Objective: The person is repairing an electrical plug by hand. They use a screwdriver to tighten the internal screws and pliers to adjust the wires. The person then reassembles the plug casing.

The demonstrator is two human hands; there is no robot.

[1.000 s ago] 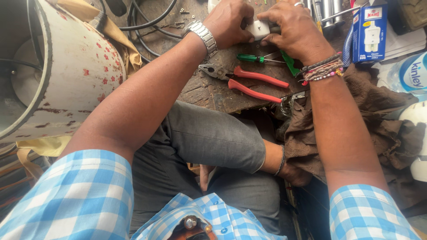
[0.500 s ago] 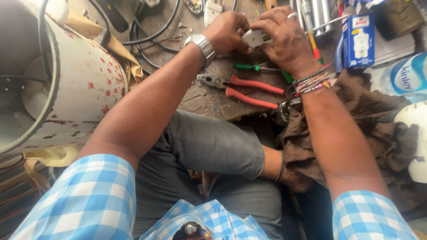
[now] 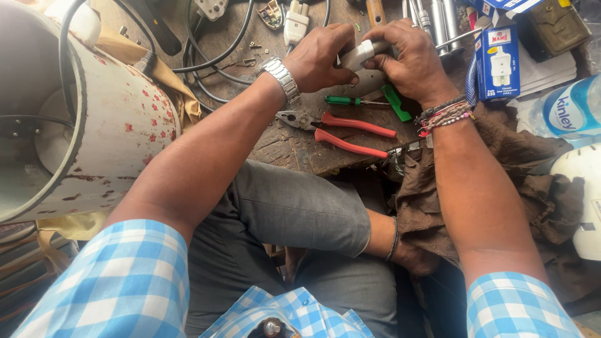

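Both hands have drawn slightly nearer since the earlier frame, the left hand (image 3: pixel 322 56) and right hand (image 3: pixel 413 59) pinching a white plug (image 3: pixel 363 53) between them above the wooden board (image 3: pixel 294 147), seemingly to steady it. Below the grip lie red-handled pliers (image 3: pixel 344 128), then a green screwdriver (image 3: pixel 350 100), within easy reach.

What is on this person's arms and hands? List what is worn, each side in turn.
Left hand: bare, with a silver metal link watch at the wrist. Right hand: bare, with a stack of beaded and thread bracelets in pink, dark and pale tones at the wrist. Both arms carry short sleeves of blue-and-white check; forearms uncovered.
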